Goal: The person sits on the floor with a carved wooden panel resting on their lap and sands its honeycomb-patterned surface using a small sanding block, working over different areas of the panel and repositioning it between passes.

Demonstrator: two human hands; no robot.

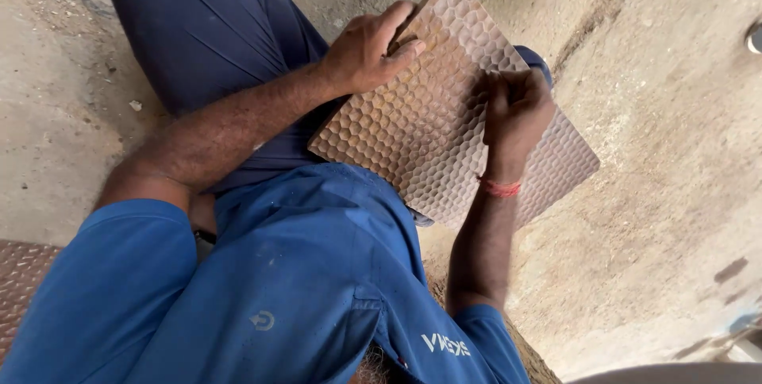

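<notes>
Concrete floor (667,193), rough, dusty and pale grey-brown, fills the scene on both sides of the seated person, with small chips of rubble lying on it to the left of the panel and a darker streak running across it to the panel's upper right. Across the person's lap, on dark blue trousers (206,34), rests a square brown panel (429,126), tilted so that one corner points up and away from the body; its face is carved into a close honeycomb of shallow, rounded hollows that catch the light, and its thin dark edge shows along the upper left side. The left hand (369,50) lies over the panel's upper left edge, its fingers (405,49) curled around that edge and pressing flat on the carved face, holding the panel steady. The right hand (516,110) sits on the panel's middle right, closed in a tight fist around something small that cannot be made out, the knuckles against the hollows; a red thread band (500,188) circles the wrist just below it. A bright blue shirt (302,281) covers the foreground below the panel. At the far left edge, well apart from the panel, a strip of another carved brown piece (17,281) shows the same dimpled pattern.
</notes>
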